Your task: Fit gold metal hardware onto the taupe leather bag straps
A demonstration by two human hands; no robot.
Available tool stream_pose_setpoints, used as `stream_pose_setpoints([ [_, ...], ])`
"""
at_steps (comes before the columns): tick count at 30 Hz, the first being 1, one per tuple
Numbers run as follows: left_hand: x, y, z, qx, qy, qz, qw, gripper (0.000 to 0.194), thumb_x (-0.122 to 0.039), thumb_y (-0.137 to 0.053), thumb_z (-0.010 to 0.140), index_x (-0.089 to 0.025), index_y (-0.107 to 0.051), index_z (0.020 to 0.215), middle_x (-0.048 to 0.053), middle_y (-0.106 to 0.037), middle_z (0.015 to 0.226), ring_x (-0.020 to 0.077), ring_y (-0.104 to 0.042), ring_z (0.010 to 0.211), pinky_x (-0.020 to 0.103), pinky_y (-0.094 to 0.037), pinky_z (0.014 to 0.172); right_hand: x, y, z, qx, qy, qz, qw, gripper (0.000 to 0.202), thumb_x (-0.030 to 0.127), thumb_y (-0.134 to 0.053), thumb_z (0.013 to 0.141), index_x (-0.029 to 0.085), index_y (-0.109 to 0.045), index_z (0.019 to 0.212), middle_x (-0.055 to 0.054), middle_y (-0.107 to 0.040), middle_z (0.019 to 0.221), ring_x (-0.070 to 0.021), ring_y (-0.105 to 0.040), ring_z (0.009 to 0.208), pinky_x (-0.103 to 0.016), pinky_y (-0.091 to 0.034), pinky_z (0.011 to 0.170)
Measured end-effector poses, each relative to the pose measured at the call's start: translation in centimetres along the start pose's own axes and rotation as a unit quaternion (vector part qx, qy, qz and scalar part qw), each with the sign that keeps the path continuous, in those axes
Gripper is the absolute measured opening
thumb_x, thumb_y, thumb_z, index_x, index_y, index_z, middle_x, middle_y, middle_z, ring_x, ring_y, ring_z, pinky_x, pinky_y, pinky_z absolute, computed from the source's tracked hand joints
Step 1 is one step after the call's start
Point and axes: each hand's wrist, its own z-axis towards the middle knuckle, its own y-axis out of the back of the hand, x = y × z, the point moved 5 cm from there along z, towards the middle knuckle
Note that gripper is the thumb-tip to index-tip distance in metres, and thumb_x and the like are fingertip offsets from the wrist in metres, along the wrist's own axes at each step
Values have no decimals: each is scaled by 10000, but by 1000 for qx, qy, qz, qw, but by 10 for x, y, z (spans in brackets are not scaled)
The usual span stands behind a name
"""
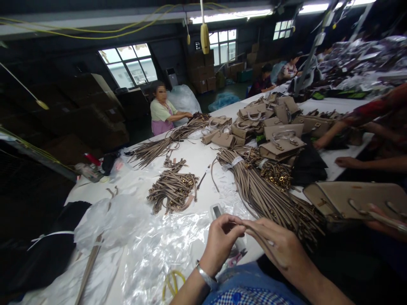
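Observation:
A beige strap runs between my two hands, just above the table's near edge. My left hand pinches one end of it between thumb and fingers. Closed over its other part is my right hand, and the strap's tail lies along the palm side. Beyond my right hand lies a large bundle of beige straps with gold-coloured clasps, wrapped in places with white bands. A grey handheld device rests on the table just past my left hand, partly hidden by it.
A pile of short straps lies mid-table, with clear plastic sheets nearer me. Beige handbags are heaped behind the bundle. At right a co-worker's hand holds another handbag. Across the table a person handles straps.

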Motion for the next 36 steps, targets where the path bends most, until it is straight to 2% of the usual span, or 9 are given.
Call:
stream_pose_setpoints([
  [4, -9, 3, -6, 41, -25, -22, 999, 312, -200, -848, 628, -139, -725, 908, 127, -658, 1184, 209, -649, 961, 279, -507, 834, -11, 13, 8, 2, -79, 22, 997, 180, 303, -622, 892, 260, -769, 987, -47, -758, 935, -225, -703, 891, -311, -548, 832],
  [8, -9, -3, -10, 77, 20, -57, 995, 382, -243, -863, 620, -120, -712, 948, 90, -722, 877, 166, -665, 775, 260, -524, 734, -15, 17, 10, 47, -105, 59, 992, 163, 367, -666, 860, 270, -778, 929, -35, -752, 894, -220, -698, 851, -298, -541, 791],
  [12, -4, -9, -13, 98, 63, -90, 989, 474, -264, -915, 506, -107, -698, 896, 56, -702, 774, 135, -642, 680, 235, -519, 665, -9, 23, 14, 89, -86, 124, 985, 146, 364, -724, 815, 244, -770, 883, -57, -709, 931, -224, -654, 946, -280, -525, 789],
  [14, -3, -10, -16, 111, 77, -75, 988, 459, -274, -917, 500, -103, -698, 865, 44, -690, 726, 121, -625, 631, 228, -508, 632, -4, 27, 18, 120, -96, 197, 968, 174, 382, -746, 789, 209, -757, 804, -78, -688, 938, -230, -641, 950, -272, -527, 735],
  [17, -2, -8, -22, 137, 96, -45, 985, 421, -300, -898, 542, -96, -709, 858, 41, -681, 680, 114, -611, 585, 230, -494, 610, -1, 32, 21, 168, -130, 335, 918, 239, 409, -789, 738, 178, -732, 730, -82, -679, 900, -173, -641, 711, -249, -495, 567],
  [21, -3, -6, -34, 174, 120, -45, 976, 423, -356, -880, 567, -101, -743, 875, 46, -687, 670, 106, -600, 574, 222, -476, 604, -7, 38, 20, 157, -149, 437, 873, 303, 489, -797, 702, 195, -725, 718, -6, -593, 645, -107, -518, 524, -237, -414, 507],
  [26, -4, 3, -40, 123, 101, 6, 987, 408, -398, -864, 578, -106, -764, 844, 53, -701, 702, 102, -580, 596, 206, -453, 601, -14, 40, 12, 162, -172, 346, 908, 386, 556, -641, 830, 200, -692, 692, -32, -602, 750, -192, -555, 810, -290, -429, 718],
  [31, 2, 8, -42, 77, 96, 44, 991, 404, -402, -852, 599, -101, -763, 852, 90, -737, 787, 162, -639, 690, 236, -487, 648, -12, 30, 2, 284, -231, 147, 919, 400, 478, -541, 912, 170, -647, 681, -9, -588, 688, -160, -528, 685, -267, -376, 634],
  [36, -5, 8, -41, 64, 67, 117, 989, 352, -390, -806, 679, -110, -774, 890, 104, -759, 834, 204, -673, 750, 244, -500, 665, -6, 23, 6, 295, -219, 22, 930, 347, 385, -521, 890, 171, -617, 634, 8, -584, 657, -159, -535, 677, -253, -354, 624],
])
